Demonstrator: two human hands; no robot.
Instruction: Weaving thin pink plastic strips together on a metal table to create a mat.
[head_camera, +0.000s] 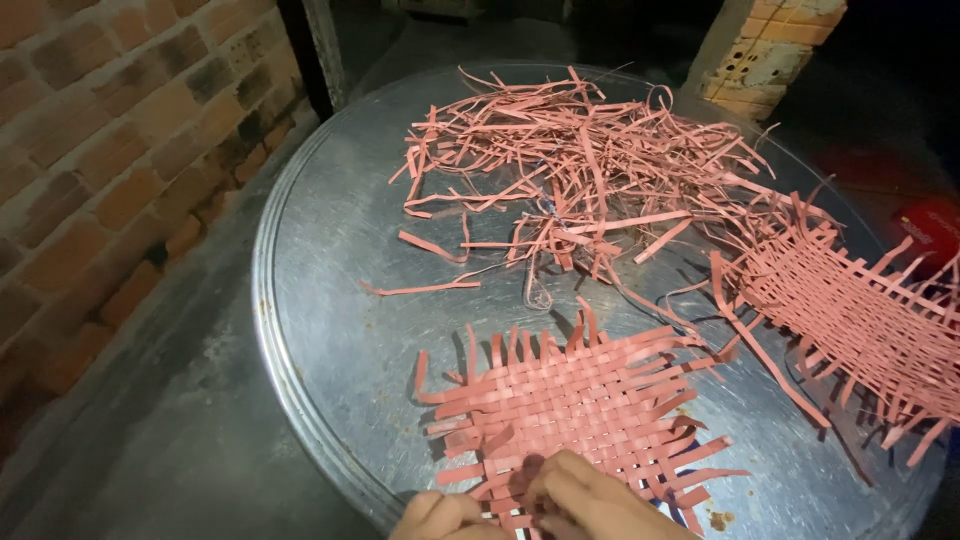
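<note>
A small woven mat of pink strips lies at the near side of a round metal tray. Loose strip ends stick out on all its sides. My left hand and my right hand are at the mat's near edge, at the bottom of the view. The fingers of both press on the strips there. Much of each hand is cut off by the frame.
A heap of loose pink strips lies across the far half of the tray. A second, larger woven piece lies at the right. A brick wall runs along the left, and a brick pillar stands behind.
</note>
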